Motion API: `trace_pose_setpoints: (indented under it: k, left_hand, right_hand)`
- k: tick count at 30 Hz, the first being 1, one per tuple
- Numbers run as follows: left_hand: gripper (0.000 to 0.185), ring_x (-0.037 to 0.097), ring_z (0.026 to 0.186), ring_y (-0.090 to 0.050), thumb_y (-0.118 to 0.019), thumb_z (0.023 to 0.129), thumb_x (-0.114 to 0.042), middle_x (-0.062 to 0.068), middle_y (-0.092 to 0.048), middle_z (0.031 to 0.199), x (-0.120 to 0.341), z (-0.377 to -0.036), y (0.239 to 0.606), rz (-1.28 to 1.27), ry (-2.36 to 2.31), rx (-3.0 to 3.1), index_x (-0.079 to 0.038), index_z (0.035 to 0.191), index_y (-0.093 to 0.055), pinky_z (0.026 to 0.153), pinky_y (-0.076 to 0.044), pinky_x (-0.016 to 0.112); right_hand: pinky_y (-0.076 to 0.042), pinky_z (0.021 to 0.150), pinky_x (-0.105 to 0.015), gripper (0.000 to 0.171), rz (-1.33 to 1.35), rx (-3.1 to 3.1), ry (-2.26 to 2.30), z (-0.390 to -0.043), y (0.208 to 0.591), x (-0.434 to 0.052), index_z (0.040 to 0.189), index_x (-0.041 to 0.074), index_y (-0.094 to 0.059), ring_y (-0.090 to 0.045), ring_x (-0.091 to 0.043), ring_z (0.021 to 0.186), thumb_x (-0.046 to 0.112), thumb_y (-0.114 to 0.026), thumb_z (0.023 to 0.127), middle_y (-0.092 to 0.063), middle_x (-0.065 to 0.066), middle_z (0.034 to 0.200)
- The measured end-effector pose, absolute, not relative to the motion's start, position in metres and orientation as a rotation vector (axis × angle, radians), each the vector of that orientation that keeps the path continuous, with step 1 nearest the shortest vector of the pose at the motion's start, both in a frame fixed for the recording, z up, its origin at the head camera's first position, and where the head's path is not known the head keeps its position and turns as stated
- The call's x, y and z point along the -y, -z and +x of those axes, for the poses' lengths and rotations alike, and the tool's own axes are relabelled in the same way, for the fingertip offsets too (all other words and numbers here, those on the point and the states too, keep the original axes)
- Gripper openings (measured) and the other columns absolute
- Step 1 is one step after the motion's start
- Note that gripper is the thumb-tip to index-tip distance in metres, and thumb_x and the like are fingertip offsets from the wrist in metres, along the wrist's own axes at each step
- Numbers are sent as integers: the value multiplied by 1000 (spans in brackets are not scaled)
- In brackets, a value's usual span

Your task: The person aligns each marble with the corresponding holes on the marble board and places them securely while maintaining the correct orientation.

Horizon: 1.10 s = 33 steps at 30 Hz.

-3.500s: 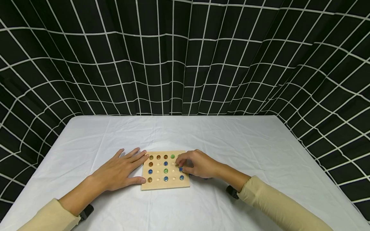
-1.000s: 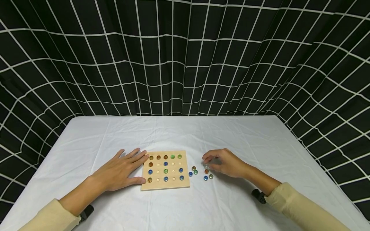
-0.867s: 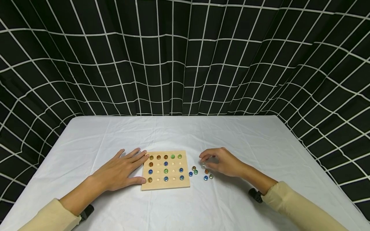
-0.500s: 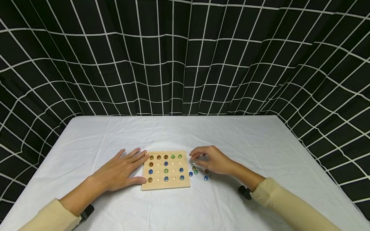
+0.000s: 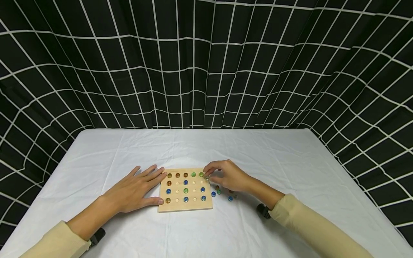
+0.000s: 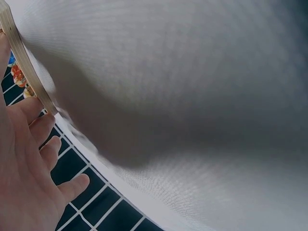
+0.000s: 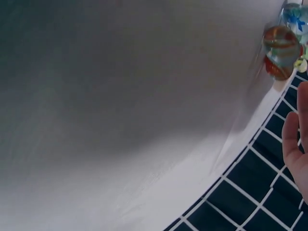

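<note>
A pale wooden board (image 5: 185, 207) with rows of round hollows lies on the white cloth, and glass marbles sit in part of the hollows. Its top row bears amber, brown and green marbles. My left hand (image 5: 133, 191) rests on the board's left edge, fingers spread; the left wrist view catches those fingers along the wooden edge. Between thumb and fingertips my right hand (image 5: 230, 175) pinches a clear marble (image 5: 207, 177) over the upper right edge of the board. In the right wrist view only part of the right hand (image 7: 298, 144) shows.
Several loose marbles lie just right of the board, among them a blue marble (image 5: 213, 194), a green marble (image 5: 218, 191) and another blue marble (image 5: 230, 198). The right hand partly hides others. A black gridded curtain (image 5: 206, 71) surrounds the table's (image 5: 135, 143) back and sides.
Earlier my right hand sets a blue marble in the right column, then goes to the loose marbles. It picks up a clear marble and carries it left to the board. My left hand stays put.
</note>
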<state>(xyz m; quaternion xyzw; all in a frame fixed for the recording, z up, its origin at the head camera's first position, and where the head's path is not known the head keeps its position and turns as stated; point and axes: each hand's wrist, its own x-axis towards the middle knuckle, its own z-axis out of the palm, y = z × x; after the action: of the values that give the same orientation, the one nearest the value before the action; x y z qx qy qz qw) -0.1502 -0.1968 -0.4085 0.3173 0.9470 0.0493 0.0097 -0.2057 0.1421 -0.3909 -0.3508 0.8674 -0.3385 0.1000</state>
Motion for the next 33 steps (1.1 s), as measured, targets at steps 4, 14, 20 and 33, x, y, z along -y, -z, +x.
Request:
trace_pose_setpoints:
  k: [4,14,20,33]
  left_hand:
    - [86,29,147,-30,-41,92,-74,4,-36,159,196,-150,408,993,-154,-2957,-15,155,-38,113,-24,64]
    - [87,29,148,-29,-39,92,-76,4,-36,159,197,-150,408,984,-160,-2948,-16,155,-37,114,-23,64]
    - [87,29,148,-28,-38,92,-76,3,-35,159,196,-150,408,975,-159,-2945,-17,155,-37,114,-23,65]
    - [86,28,147,-29,-40,92,-76,3,-36,159,196,-149,407,971,-165,-2953,-17,155,-38,113,-24,65]
  right_hand:
    - [-49,100,-42,24,-1021,-2566,979,-205,393,-137,111,10,-72,-66,-7,100,1,-73,88,-73,6,103]
    - [-53,92,-33,23,-1073,-2573,922,-204,395,-127,111,8,-72,-65,-6,96,1,-73,88,-73,4,102]
    - [-54,89,-30,25,-1110,-2585,878,-203,395,-124,110,9,-72,-65,-5,95,0,-73,88,-73,5,102]
    - [-54,91,-34,24,-1091,-2612,872,-203,389,-128,110,9,-72,-66,-9,96,2,-74,88,-73,3,101]
